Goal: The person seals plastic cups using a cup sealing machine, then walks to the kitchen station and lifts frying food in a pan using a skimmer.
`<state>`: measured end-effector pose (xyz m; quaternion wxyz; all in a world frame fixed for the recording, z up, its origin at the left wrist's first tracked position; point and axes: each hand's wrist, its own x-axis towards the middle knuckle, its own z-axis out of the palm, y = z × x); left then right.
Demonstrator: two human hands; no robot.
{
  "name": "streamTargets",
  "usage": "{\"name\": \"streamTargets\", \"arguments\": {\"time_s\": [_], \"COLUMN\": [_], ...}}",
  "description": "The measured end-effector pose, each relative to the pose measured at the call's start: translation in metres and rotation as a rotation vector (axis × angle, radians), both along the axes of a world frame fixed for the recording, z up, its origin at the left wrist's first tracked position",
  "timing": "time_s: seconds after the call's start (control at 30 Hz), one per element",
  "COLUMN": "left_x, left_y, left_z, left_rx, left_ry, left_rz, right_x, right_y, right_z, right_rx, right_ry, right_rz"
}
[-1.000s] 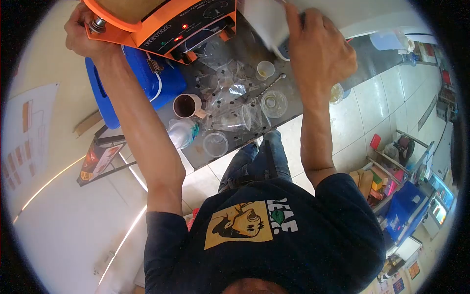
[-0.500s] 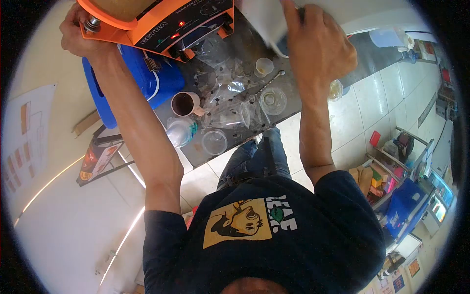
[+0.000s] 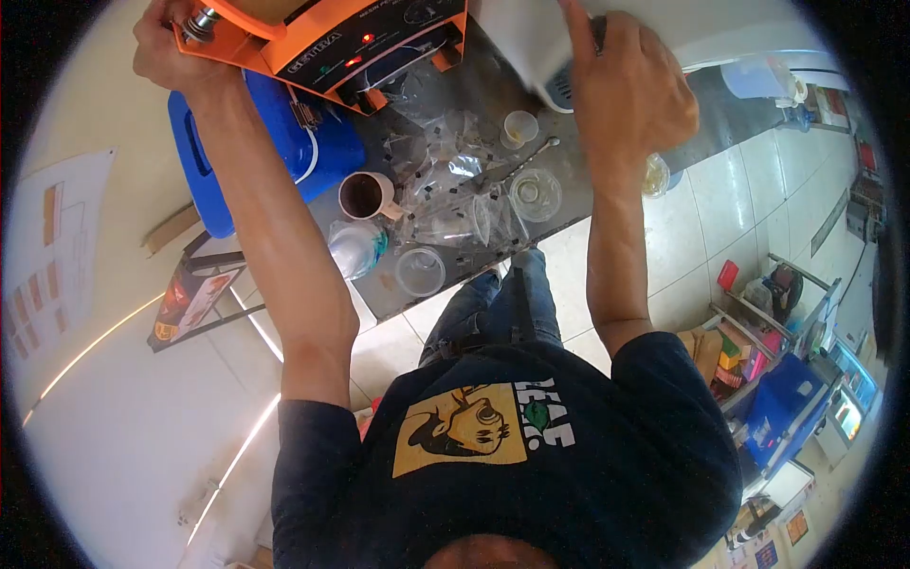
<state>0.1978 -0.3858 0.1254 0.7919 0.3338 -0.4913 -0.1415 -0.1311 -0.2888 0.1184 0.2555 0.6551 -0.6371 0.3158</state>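
Note:
At the top left stands an orange sealing machine [image 3: 327,71] with a black front panel and lit red lamps. My left hand [image 3: 175,52] is closed round its left edge, beside a metal spring bolt. My right hand [image 3: 635,85] is closed at the top, right of the machine, on a dark handle-like piece [image 3: 598,34] mostly hidden by the fingers. A white blurred object [image 3: 526,43] is just left of that hand. Below the machine lie crumpled clear plastic film [image 3: 460,166], a mug [image 3: 370,195] with dark contents, and clear plastic cups [image 3: 536,194].
A blue cooler box [image 3: 204,175] stands left of the dark tabletop [image 3: 379,299]. A long thin spoon [image 3: 531,159] lies by a small cup [image 3: 519,129]. Another clear cup [image 3: 420,272] sits near the front edge. Shelves with a blue bin [image 3: 787,403] are at right.
The view has shifted slightly, so the machine and tabletop things appear a little farther right. Both hands keep about the same places and closed shapes.

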Motion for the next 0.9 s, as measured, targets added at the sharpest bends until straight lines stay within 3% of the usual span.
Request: {"name": "streamTargets", "arguments": {"time_s": [0.27, 0.33, 0.4, 0.5, 0.57, 0.67, 0.9], "left_x": [-0.04, -0.021, -0.026, -0.022, -0.012, -0.009, -0.023], "left_y": [0.034, 0.023, 0.025, 0.027, 0.016, 0.018, 0.021], "left_z": [0.027, 0.012, 0.019, 0.017, 0.008, 0.01, 0.02], "left_rx": [0.238, 0.093, 0.162, 0.257, -0.027, 0.149, 0.249], "left_ry": [-0.047, -0.19, -0.082, -0.148, -0.349, -0.458, -0.074], "left_rz": [0.114, 0.083, 0.079, 0.168, 0.175, 0.332, 0.141], "right_x": [0.004, 0.006, 0.006, 0.006, 0.007, 0.004, 0.005], "right_y": [-0.003, 0.0, -0.002, -0.003, -0.006, -0.008, -0.008], "right_z": [0.008, 0.011, 0.015, 0.009, 0.003, -0.004, -0.001], "right_rx": [-0.031, -0.003, 0.016, -0.012, -0.102, -0.123, -0.101], "right_ry": [0.036, 0.047, 0.067, 0.087, 0.126, 0.138, 0.134], "right_rz": [0.01, -0.012, -0.03, -0.002, -0.092, -0.108, -0.124]}}
